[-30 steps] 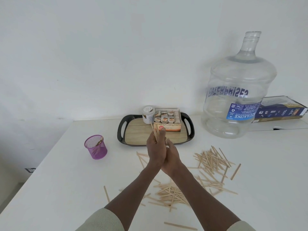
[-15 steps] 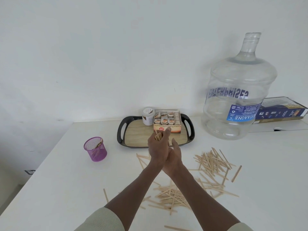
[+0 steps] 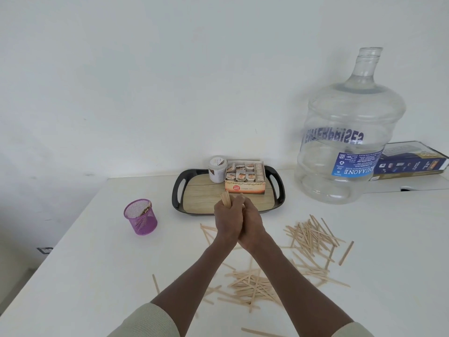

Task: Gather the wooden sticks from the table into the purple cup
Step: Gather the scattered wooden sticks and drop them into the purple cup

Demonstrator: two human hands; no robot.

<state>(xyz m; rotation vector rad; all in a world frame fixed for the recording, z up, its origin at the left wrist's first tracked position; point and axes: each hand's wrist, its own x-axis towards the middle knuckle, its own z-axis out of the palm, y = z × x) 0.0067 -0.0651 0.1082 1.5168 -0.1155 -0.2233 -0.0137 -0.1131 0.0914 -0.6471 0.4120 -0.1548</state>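
My left hand (image 3: 227, 221) and my right hand (image 3: 252, 223) are pressed together above the table, both closed around a bundle of wooden sticks (image 3: 226, 198) whose ends poke up past the left thumb. The purple mesh cup (image 3: 141, 217) stands to the left of my hands, apart from them, with a few sticks leaning inside. Loose sticks lie in a pile on the right (image 3: 312, 235) and in another pile near my forearms (image 3: 252, 287). A few single sticks are scattered around them.
A black tray (image 3: 178, 193) with a wood-pattern base holds a white jar (image 3: 217, 166) and a box of sachets (image 3: 245, 177) just behind my hands. A large clear water jug (image 3: 347, 132) and a blue carton (image 3: 413, 160) stand at the back right.
My joined hands have stayed in about the same spot, shifting their grip; the bundle now sticks out less above the left hand. The view has shifted slightly.
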